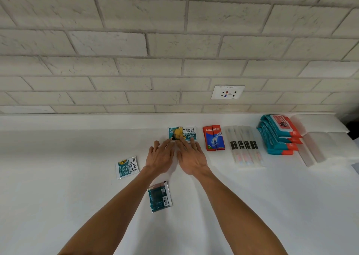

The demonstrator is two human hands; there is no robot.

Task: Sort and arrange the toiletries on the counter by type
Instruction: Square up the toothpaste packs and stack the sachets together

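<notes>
The Cream Silk sachet (182, 134) lay flat at the back of the counter (58, 206), just left of the Colgate sachets (214, 137). Both hands were spread open, gripping nothing: the right hand (191, 154) had fingertips on the sachet's near edge, the left hand (161, 155) just beside its corner. A nudge too far right could have shoved it into the Colgate sachets. Two more sachets, one face-up (127, 167) and one face-down (160, 196), sat well left and nearer, unsorted and easily overlooked.
</notes>
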